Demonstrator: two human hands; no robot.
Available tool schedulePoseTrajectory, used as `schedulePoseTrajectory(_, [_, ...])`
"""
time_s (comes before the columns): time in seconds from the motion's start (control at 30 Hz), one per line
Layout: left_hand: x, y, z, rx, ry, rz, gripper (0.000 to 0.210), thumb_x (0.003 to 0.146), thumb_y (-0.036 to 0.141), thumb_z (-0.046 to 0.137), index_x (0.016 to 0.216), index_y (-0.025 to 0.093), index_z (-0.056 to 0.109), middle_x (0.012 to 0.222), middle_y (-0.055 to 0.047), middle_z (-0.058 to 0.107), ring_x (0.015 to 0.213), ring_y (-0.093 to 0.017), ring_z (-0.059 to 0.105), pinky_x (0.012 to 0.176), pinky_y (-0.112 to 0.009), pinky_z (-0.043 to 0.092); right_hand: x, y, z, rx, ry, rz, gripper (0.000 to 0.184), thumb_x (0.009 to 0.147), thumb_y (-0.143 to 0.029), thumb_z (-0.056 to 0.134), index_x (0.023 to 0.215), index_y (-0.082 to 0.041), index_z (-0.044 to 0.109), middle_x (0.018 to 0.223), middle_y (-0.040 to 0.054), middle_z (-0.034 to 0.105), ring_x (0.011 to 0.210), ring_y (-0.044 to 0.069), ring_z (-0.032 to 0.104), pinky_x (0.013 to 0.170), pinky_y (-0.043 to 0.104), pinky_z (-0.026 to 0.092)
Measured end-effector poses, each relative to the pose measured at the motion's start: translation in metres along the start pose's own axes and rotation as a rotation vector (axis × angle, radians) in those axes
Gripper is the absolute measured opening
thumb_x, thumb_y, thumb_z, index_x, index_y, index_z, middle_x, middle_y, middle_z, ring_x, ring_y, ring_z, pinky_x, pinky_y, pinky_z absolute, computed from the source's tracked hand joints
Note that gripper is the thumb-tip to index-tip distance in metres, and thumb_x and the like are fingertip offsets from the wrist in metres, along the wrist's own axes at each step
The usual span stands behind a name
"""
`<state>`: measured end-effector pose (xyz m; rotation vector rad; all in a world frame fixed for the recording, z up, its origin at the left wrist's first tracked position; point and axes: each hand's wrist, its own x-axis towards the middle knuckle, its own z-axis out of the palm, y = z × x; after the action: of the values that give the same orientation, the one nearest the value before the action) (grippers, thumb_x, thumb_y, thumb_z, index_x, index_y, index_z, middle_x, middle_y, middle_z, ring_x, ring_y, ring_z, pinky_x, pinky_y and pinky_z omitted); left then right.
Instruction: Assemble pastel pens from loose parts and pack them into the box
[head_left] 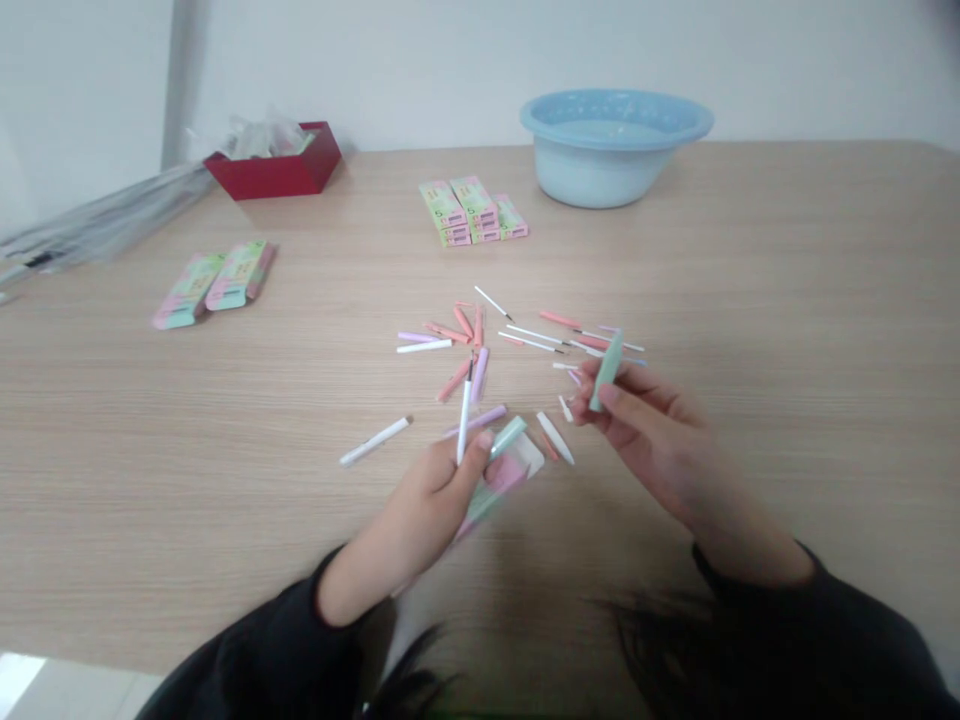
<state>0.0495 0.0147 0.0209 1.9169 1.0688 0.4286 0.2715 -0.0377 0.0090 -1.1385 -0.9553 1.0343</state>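
**Pens and caps, half sorted**

Pale wood-grain table fills the view, a white wall behind its far edge. Near the front edge, the left hand (431, 500) pinches a white pen (465, 415) upright between thumb and fingers, and seems also to grip a pink-and-green box (499, 480) beneath it, though blur hides how. The right hand (637, 415) has fingertips closed on a green cap (606, 372), held clear of the pen, so cap and pen are not yet joined.

Judging by the layout, much is left: loose pens and caps (480, 345) in pink, lilac and white lie scattered at the table's centre, just beyond both hands, and one white pen (375, 441) lies apart to the left. Closed boxes suggest finished work: a stack (471, 212) toward the far edge, two more boxes (214, 283) near the left edge. A blue basin (615, 145) stands at the far edge, a red tray (277, 165) at the far left corner. Nothing blocks either hand.
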Motion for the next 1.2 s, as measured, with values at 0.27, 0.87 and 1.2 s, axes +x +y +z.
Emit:
schedulePoseTrajectory(0.27, [0.029, -0.085, -0.091, 0.702, 0.375, -0.035, 0.034, 0.097, 0.037, 0.031, 0.067, 0.024, 0.04, 0.072, -0.003, 0.043, 0.071, -0.023, 0.051, 0.073, -0.037, 0.042, 0.022, 0.024, -0.068, -1.27, -0.023, -0.258, 0.03, 0.092, -0.026, 0.055, 0.115, -0.018, 0.073, 0.097, 0.0104, 0.073, 0.087, 0.026, 0.068, 0.077, 0.036, 0.052])
schedulePoseTrajectory(0.87, [0.032, -0.116, -0.085, 0.84, 0.21, -0.066, 0.036, 0.098, 0.048, 0.036, 0.101, 0.019, 0.057, 0.1, -0.012, 0.065, 0.092, -0.03, 0.066, 0.084, -0.042, 0.052, 0.023, 0.075, -0.063, -1.317, 0.019, -0.305, 0.032, 0.098, -0.033, 0.051, 0.119, -0.02, 0.07, 0.101, 0.0112, 0.066, 0.1, 0.03, 0.062, 0.09, 0.047, 0.049])
schedulePoseTrajectory(1.2, [0.04, -0.125, -0.087, 0.62, 0.326, -0.032, 0.032, 0.098, 0.039, 0.038, 0.112, 0.019, 0.058, 0.094, -0.01, 0.073, 0.086, -0.027, 0.07, 0.079, -0.038, 0.055, 0.035, 0.042, -0.068, -1.259, -0.01, -0.416, 0.023, 0.096, -0.032, 0.051, 0.102, -0.018, 0.069, 0.107, 0.0138, 0.068, 0.103, 0.031, 0.065, 0.092, 0.048, 0.05])
